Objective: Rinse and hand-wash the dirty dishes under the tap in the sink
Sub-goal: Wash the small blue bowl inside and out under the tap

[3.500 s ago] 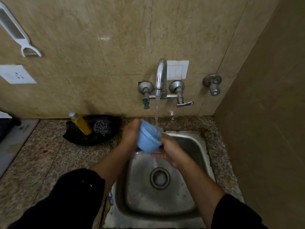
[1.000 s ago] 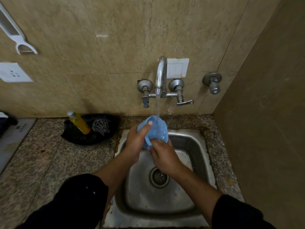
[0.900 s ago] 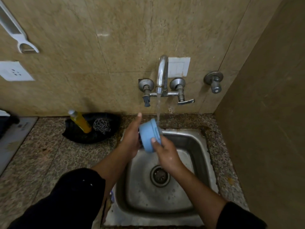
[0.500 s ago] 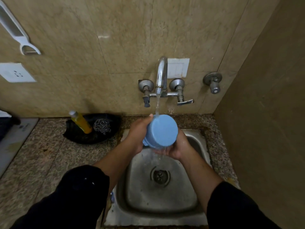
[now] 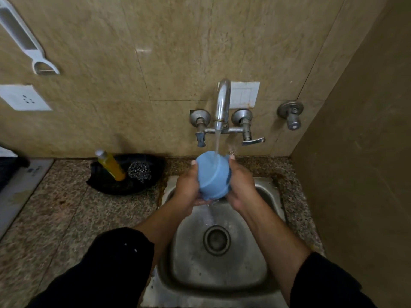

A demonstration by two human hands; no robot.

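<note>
Both hands wrap their fingers around a blue bowl [image 5: 213,175], the left hand [image 5: 188,187] on one side and the right hand [image 5: 241,187] on the other. The bowl is upside down over the sink [image 5: 222,272]. Water from the tap [image 5: 222,103] hits its bottom and runs down toward the drain [image 5: 216,240].

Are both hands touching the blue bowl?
Touching. The head view shows the left hand and the right hand cupped against opposite sides of the blue bowl, with no gap.
</note>
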